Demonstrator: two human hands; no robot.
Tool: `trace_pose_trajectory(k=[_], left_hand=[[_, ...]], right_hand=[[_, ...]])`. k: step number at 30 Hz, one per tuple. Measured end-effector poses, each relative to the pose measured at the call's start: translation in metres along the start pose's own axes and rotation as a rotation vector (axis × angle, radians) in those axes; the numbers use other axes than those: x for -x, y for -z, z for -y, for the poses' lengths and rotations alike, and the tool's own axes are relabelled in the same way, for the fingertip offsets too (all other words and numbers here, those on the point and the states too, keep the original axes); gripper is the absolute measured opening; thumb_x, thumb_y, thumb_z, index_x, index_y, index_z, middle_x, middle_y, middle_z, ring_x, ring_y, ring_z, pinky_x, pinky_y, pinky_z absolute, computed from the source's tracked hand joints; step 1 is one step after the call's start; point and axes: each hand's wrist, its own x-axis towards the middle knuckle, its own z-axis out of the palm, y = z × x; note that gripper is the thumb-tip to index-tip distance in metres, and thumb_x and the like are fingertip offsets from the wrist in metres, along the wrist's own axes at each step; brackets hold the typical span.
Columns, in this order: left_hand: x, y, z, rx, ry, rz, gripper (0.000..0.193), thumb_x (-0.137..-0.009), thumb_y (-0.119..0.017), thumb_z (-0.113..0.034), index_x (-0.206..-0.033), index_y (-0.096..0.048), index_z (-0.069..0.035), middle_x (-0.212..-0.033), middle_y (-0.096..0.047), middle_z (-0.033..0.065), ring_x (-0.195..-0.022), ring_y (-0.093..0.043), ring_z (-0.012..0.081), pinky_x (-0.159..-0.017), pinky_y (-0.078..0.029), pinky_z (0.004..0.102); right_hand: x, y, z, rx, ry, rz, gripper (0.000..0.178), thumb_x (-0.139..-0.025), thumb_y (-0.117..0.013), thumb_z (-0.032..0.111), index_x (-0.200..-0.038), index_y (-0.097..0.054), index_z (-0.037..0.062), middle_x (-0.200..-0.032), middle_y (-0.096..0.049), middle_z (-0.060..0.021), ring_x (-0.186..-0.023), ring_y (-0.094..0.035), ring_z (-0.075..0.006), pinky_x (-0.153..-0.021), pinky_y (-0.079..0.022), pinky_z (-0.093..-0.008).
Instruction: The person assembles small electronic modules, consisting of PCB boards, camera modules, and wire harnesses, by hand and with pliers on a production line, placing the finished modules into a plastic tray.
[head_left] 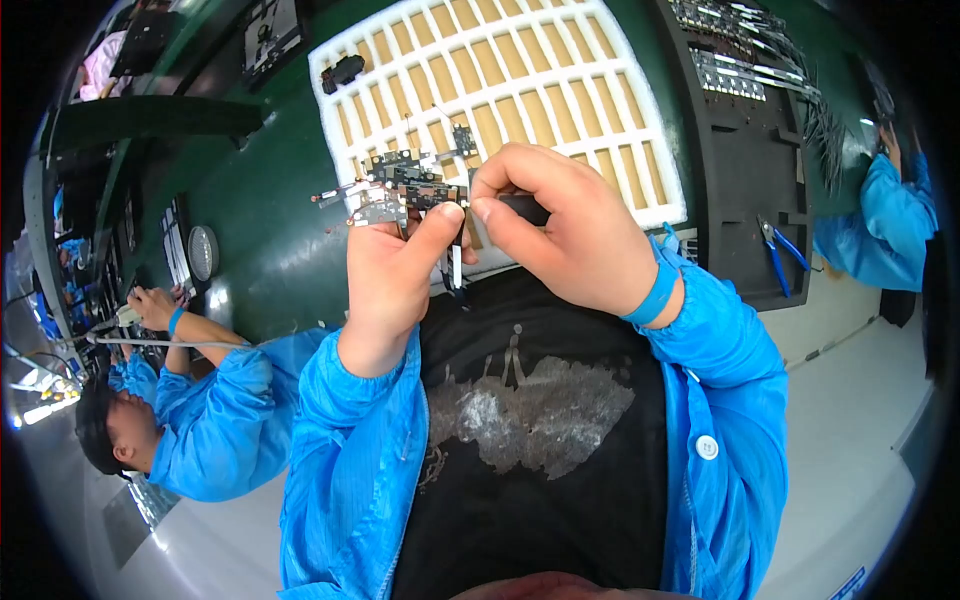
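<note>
This looks like an electronics workshop: circuit boards (425,193) above a green bench (265,255), pliers (778,250) at right, blue-jacketed workers at left (225,440) and right (882,225).

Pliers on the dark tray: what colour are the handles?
Handles are blue; best seen in the head view.

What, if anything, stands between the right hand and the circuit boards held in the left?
Nothing visible: the right hand is close beside the right end of the circuit boards in the left hand.

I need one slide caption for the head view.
Left hand holding circuit boards, right hand close beside them, by a white tray.
</note>
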Motion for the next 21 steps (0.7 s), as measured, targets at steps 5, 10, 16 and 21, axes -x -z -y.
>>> trace_pose_trajectory(k=[5,10,16,21], left_hand=[[0.001,-0.003,-0.001,-0.019,0.005,-0.018,0.016,-0.093,-0.06,0.0,-0.108,-0.062,0.003,-0.091,-0.068,0.0084,-0.071,-0.064,0.0129,-0.06,-0.055,0.0277],[0.002,-0.003,-0.001,-0.041,-0.013,-0.024,0.015,-0.093,-0.06,0.0,-0.107,-0.062,0.003,-0.09,-0.068,0.0083,-0.071,-0.064,0.0133,-0.06,-0.055,0.0281],[0.005,-0.012,-0.004,-0.127,-0.098,-0.06,0.011,-0.092,-0.059,0.001,-0.102,-0.063,0.005,-0.087,-0.068,0.0089,-0.071,-0.064,0.0134,-0.062,-0.054,0.028],[0.006,-0.015,-0.004,-0.168,-0.164,-0.066,0.01,-0.092,-0.059,0.002,-0.101,-0.063,0.005,-0.087,-0.068,0.009,-0.072,-0.064,0.0139,-0.065,-0.054,0.0283]], right_hand=[[-0.001,0.003,-0.001,0.092,0.046,0.013,0.007,-0.09,-0.063,0.006,-0.093,-0.059,0.0008,-0.086,-0.062,-0.0105,-0.08,-0.064,-0.0217,-0.071,-0.051,-0.0311],[0.0,0.0,0.0,0.141,0.062,-0.016,0.007,-0.089,-0.064,0.006,-0.091,-0.058,0.0013,-0.085,-0.061,-0.0105,-0.078,-0.063,-0.0244,-0.069,-0.05,-0.0331],[0.003,-0.006,0.001,0.26,0.158,-0.128,0.008,-0.084,-0.066,0.004,-0.086,-0.058,0.0033,-0.08,-0.06,-0.0098,-0.076,-0.059,-0.0294,-0.068,-0.047,-0.0382],[0.004,-0.009,-0.002,0.284,0.191,-0.189,0.009,-0.082,-0.066,0.004,-0.085,-0.058,0.0034,-0.08,-0.06,-0.0097,-0.078,-0.059,-0.0304,-0.069,-0.046,-0.0389]])
